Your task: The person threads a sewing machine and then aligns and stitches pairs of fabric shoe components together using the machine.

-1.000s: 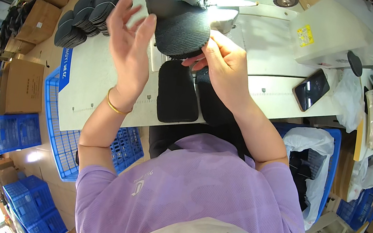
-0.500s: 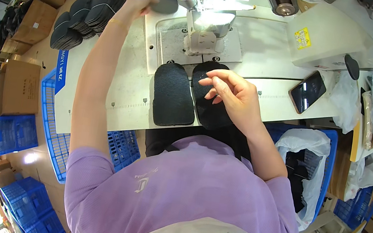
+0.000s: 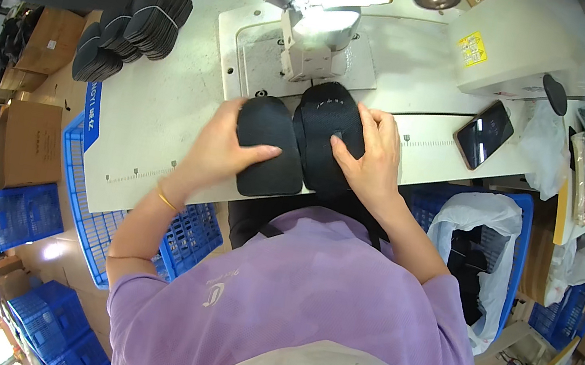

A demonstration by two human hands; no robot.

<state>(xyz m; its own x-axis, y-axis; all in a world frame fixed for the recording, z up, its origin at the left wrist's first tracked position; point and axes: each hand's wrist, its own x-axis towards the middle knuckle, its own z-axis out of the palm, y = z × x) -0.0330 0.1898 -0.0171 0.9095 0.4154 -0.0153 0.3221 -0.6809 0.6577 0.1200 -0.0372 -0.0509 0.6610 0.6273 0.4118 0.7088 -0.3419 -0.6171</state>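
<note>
Two black rounded pads lie side by side at the front edge of the sewing machine table, below the machine head [image 3: 316,39]. My left hand [image 3: 225,146] grips the smooth left black pad [image 3: 264,166], thumb on its top and fingers around its left edge. The right black pad [image 3: 327,123] carries small pale marks near its far end, close to the needle area. My right hand [image 3: 372,157] holds that pad by its right side, thumb resting on top. The fingertips under both pads are hidden.
Bundled stacks of black pads [image 3: 153,24] sit at the table's far left. A phone [image 3: 483,135] lies on the right side. Blue crates [image 3: 76,200] stand below left; a lined blue bin [image 3: 517,251] with black pieces is below right.
My left hand has come back from the far left, and a smooth black pad now lies where the ribbed one showed. My right hand has lowered from above the right pad to grip it.
</note>
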